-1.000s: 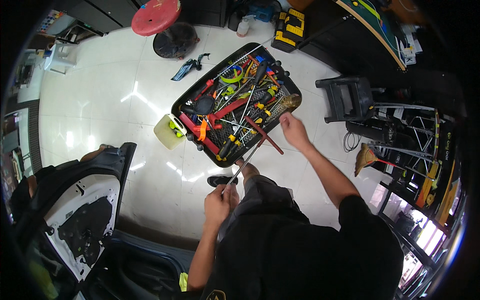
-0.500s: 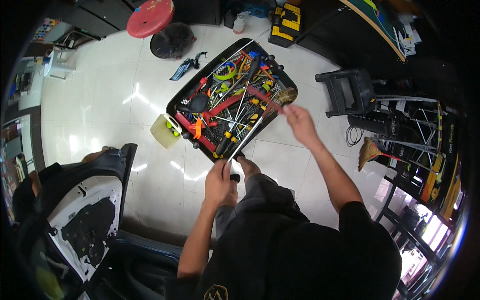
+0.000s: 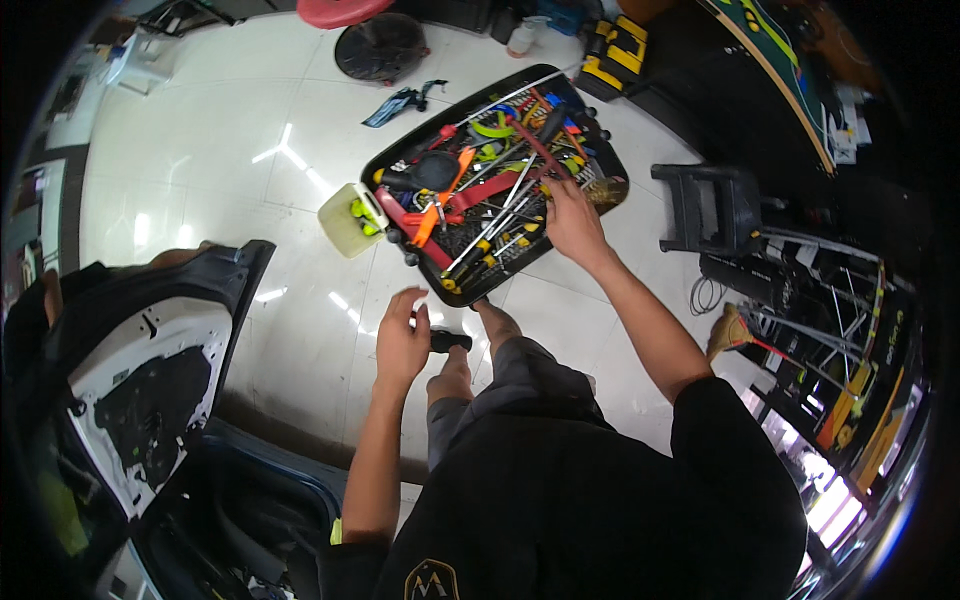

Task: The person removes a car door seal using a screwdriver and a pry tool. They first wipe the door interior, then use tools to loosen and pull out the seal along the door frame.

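A black tool tray [image 3: 515, 273] on the floor is heaped with screwdrivers, pry tools and other hand tools. Over its right side, my right hand [image 3: 577, 222] has its fingers closed on the near end of a long, flat red bar [image 3: 538, 146], which slants across the pile. My left hand [image 3: 403, 338] hovers short of the tray's near corner, fingers loosely bent and apart, with nothing in it. Among the tools lie a long metal rod [image 3: 488, 240], an orange pry tool [image 3: 432, 221] and a black rubber mallet [image 3: 436, 171].
Beside the tray sits a pale bin [image 3: 345, 228] with yellow-green items. A car door [image 3: 150, 390] stands open at left, another person partly hidden behind it. To the right are a black step stool [image 3: 702, 210] and a broom [image 3: 728, 335]. A round black stool [image 3: 380, 50] is at the back.
The metal rod has left my left hand and rests in the tray. That hand drew left and opened. My right hand moved over the tray, lowering the red bar onto the tools.
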`<state>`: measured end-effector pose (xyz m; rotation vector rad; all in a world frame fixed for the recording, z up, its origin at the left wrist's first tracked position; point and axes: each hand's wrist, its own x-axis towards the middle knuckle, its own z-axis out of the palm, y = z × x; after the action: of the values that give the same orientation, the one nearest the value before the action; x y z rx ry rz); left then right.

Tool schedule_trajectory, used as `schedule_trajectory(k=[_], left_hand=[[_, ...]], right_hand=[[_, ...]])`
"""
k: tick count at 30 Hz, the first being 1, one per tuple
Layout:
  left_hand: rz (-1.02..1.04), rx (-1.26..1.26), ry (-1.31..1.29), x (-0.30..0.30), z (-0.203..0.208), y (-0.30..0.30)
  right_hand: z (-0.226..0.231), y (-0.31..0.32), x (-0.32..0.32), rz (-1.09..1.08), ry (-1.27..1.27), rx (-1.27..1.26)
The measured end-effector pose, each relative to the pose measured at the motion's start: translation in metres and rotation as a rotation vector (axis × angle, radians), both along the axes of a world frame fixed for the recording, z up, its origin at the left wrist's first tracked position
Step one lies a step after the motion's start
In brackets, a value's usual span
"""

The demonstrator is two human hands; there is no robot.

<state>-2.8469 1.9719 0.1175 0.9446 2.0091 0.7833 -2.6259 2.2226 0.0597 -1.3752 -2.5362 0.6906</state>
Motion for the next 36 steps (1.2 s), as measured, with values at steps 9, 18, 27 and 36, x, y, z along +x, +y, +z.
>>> schedule_trajectory(k=[9,18,27,36], left_hand=[[0.205,-0.409,0.115,-0.010,-0.049,-0.196],[0.446,-0.511,-0.125,0.017,-0.098,-0.336],[0.515,-0.360,-0.139,0.042,-0.057,-0.340],[0.735,-0.319,-0.282,0.083,-0.084,-0.507]], right_hand=[[0.026,-0.067,-0.030,0.158,-0.012,-0.092],[-0.015,-0.110,-0.136,0.481,-0.022,-0.437],[0.024,-0.105,-0.139,0.940,-0.755,0.255],[0.015,-0.143,-0.162,0.875,-1.307,0.279]])
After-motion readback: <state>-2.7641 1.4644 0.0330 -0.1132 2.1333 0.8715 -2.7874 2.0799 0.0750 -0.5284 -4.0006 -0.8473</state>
